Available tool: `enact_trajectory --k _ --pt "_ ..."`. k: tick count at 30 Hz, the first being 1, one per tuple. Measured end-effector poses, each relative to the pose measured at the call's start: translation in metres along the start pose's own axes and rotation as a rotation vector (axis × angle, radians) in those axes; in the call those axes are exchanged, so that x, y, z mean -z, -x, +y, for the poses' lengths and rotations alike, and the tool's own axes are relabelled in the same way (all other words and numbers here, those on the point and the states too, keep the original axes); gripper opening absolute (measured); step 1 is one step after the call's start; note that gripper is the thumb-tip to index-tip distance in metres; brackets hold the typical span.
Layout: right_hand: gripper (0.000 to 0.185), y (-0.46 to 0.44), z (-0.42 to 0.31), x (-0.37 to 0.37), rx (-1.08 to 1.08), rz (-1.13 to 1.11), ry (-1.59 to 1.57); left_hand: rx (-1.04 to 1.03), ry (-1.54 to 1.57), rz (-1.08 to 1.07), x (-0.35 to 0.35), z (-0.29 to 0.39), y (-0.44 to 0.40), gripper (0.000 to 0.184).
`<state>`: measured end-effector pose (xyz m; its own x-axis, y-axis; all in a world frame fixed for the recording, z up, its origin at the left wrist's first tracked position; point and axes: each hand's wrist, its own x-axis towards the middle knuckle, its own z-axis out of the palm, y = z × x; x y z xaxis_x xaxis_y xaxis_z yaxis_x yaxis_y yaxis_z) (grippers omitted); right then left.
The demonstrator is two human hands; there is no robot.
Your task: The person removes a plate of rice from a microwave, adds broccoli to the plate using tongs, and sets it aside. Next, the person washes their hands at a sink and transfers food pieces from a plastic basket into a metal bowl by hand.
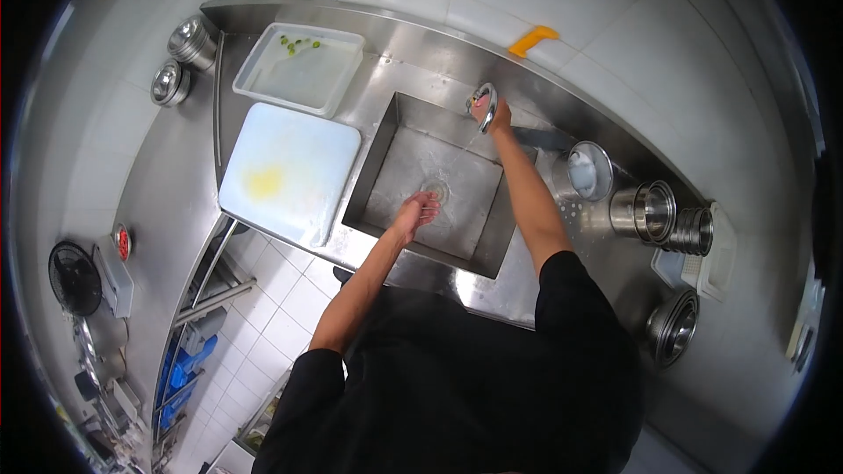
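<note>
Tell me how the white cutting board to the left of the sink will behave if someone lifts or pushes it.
The cutting board is probably stiff, since it looks like a flat slab with no visible sag. Being broad and flat, it seems unlikely to roll. Shiny spots near its lower corner suggest wetness, so it may feel slippery.

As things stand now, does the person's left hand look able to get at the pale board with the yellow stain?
Probably yes. The left hand looks empty at the sink, and the pale board lies close by, with only the sink's edge seeming to come between.
</note>
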<state>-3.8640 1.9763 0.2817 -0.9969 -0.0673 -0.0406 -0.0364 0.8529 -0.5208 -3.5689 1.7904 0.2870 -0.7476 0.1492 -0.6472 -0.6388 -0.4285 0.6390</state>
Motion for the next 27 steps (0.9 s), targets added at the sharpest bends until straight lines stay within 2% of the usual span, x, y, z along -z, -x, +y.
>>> enact_trajectory --k 5,8,11,17,20,23,26,27 --pt "0.041 -0.013 -0.017 0.021 -0.049 -0.178 0.013 0.015 -0.012 0.019 0.0 -0.008 0.006 0.027" --pt "0.041 0.002 -0.021 0.021 -0.007 -0.022 0.086 -0.01 -0.004 0.024 0.007 -0.015 0.012 0.026" --pt "0.04 0.007 -0.021 0.024 -0.047 -0.033 0.071 -0.026 0.004 0.024 0.013 -0.021 0.019 0.026" --pt "0.033 0.029 -0.024 0.055 0.133 0.093 0.077 -0.015 0.033 0.074 0.033 -0.03 0.04 0.026" --pt "0.026 0.037 -0.008 0.039 0.233 0.228 0.045 -0.005 0.052 0.089 0.048 -0.042 0.036 0.026" --pt "0.023 0.045 -0.018 0.028 0.159 0.219 -0.09 0.005 0.043 0.102 0.048 -0.043 0.042 0.025" --pt "0.022 0.052 -0.01 0.008 0.297 0.442 -0.166 -0.007 0.041 0.085 0.05 -0.045 0.042 0.026" --pt "0.022 0.064 -0.013 0.009 0.245 0.486 -0.126 -0.009 0.043 0.074 0.052 -0.048 0.043 0.027"
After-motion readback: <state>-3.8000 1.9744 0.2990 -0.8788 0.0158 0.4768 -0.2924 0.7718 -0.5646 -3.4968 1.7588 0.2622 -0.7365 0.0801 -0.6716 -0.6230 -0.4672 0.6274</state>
